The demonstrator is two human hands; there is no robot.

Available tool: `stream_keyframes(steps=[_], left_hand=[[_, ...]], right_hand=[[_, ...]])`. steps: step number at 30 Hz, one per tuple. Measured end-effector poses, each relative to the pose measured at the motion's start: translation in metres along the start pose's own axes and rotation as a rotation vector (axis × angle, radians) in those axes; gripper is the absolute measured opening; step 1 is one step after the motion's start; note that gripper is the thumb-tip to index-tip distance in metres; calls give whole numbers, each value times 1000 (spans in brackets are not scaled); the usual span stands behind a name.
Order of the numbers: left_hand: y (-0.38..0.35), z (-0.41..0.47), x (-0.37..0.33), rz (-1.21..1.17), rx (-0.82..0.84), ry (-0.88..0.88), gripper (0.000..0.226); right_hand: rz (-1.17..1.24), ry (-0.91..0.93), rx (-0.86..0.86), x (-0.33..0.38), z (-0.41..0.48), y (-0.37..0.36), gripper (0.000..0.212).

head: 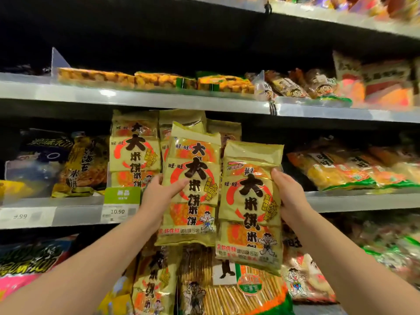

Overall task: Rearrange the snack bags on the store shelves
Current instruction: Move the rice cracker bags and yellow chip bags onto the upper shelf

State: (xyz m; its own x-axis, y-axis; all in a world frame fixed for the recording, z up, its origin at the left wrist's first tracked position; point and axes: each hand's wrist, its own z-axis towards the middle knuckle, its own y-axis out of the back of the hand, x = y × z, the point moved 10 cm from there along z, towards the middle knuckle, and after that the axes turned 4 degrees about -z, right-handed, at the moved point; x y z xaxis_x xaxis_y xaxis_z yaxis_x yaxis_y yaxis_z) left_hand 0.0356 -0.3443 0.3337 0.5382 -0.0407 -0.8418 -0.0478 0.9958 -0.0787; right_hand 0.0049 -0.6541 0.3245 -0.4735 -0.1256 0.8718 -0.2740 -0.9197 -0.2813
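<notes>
The left hand [159,192] is gripping 1 glossy yellow-green bag [191,189] by its left edge, with the thumb lying across the crinkly front. It is holding the bag upright at the middle of the view. The right hand [288,192] is gripping a 2nd matching bag [250,208] by its right edge, at 4 o'clock from the 1st, with their edges meeting. Both are flat rectangles with clear windows showing orange crackers.

At 11 o'clock, partly hidden behind them, similar standing bags [134,151] are sitting on the middle shelf [363,198]. A dark crumpled bag [86,164] is leaning at 9 o'clock. A white price tag [118,212] is sitting at 8 o'clock on the grey rail. At 12 o'clock, flat orange packs [95,77] are lying on the upper shelf [159,100] beside a clear plastic divider [58,62]. At 6 o'clock, a ribbed pack of sticks [227,292] is lying below.
</notes>
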Motion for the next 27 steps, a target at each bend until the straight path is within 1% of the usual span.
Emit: stream_keyframes(steps=[3, 5, 8, 12, 16, 18, 20, 21, 23, 25, 26, 27], left_hand=[[2, 18, -13, -12, -89, -67, 96], [3, 31, -18, 16, -148, -92, 90], [1, 47, -23, 67, -218, -94, 86], [-3, 68, -27, 86, -244, -103, 86], [-2, 73, -28, 161, -330, -116, 82], [-4, 70, -35, 212, -356, -197, 74], [-5, 62, -50, 274, -365, -349, 68], [-7, 57, -59, 342, -361, -449, 63], [-15, 44, -75, 557, -351, -657, 47], [-24, 33, -79, 769, -339, -811, 27], [-30, 29, -76, 869, -310, -849, 27], [-38, 27, -68, 972, -251, -851, 36]], right_hand=[[-8, 8, -18, 4, 8, -1, 32], [-15, 5, -11, 4, 12, -5, 32], [-26, 20, 2, 5, 16, -13, 33], [-6, 13, -9, 5, 23, -14, 37], [-37, 0, 9, 0, 24, -16, 31], [-50, -10, 13, -6, 24, -19, 28], [-52, -33, -5, -14, 25, -19, 30], [-56, -42, -17, -17, 26, -19, 31], [-62, -50, -37, -22, 27, -19, 33], [-65, -54, -54, -27, 26, -19, 32], [-67, -57, -61, -28, 26, -19, 30], [-68, -58, -68, -30, 25, -19, 26]])
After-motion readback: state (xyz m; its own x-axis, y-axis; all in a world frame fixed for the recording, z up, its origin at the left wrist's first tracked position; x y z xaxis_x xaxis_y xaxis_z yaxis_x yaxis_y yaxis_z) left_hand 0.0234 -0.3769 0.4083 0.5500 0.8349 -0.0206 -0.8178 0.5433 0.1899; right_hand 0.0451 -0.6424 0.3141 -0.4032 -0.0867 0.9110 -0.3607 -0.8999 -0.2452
